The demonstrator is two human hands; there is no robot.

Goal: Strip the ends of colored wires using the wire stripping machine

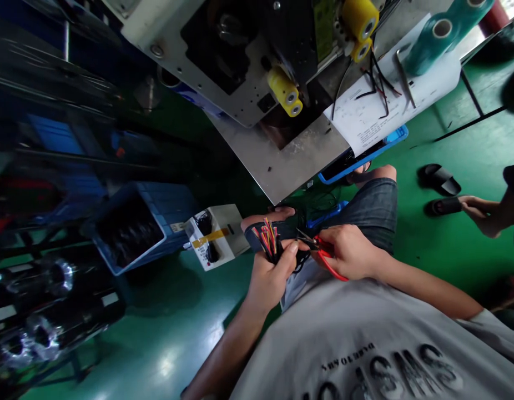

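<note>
My left hand point(274, 273) is closed round a bundle of black cables point(267, 239). Red, yellow and other coloured wire ends fan out above the fist. To its right, my right hand point(352, 253) grips a pair of red-handled scissors point(332, 265). The blades point left toward the left thumb and the bundle. Whether they touch a cable is too small to tell. Behind the hands, loops of black cable hang low over my lap, partly hidden.
A machine with yellow rollers point(282, 89) stands on a metal table point(282, 161), its corner just beyond my hands. Paper point(365, 122) and green film rolls point(432, 47) lie at right. Left are a white box point(223, 239) and a blue crate point(169, 205). Another person's foot point(473, 206) is at right.
</note>
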